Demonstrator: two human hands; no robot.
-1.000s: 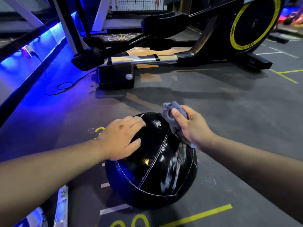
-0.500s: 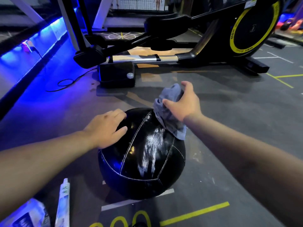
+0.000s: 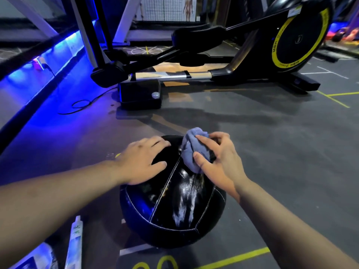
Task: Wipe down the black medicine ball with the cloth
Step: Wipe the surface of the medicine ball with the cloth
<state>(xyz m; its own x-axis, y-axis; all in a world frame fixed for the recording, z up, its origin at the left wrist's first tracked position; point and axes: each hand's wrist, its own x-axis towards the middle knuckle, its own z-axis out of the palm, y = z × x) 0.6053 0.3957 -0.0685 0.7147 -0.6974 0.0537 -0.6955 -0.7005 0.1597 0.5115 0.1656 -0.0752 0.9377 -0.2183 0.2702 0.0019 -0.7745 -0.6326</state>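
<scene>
The black medicine ball sits on the grey gym floor in the lower middle of the view, glossy with white stitched seams and wet streaks on its near face. My left hand rests flat on the ball's upper left side, fingers spread. A bunched blue-grey cloth lies on the top of the ball, and my right hand grips it with thumb and fingers curled round it, pressing it on the upper right of the ball.
A black and yellow elliptical trainer stands across the floor behind the ball, its base block closest. A black cable loops on the floor at left by a blue-lit ledge. White packets lie at the lower left. Yellow floor markings run below.
My right hand has drawn the cloth back from the far right side onto the top of the ball. My left hand has slid up toward the ball's top.
</scene>
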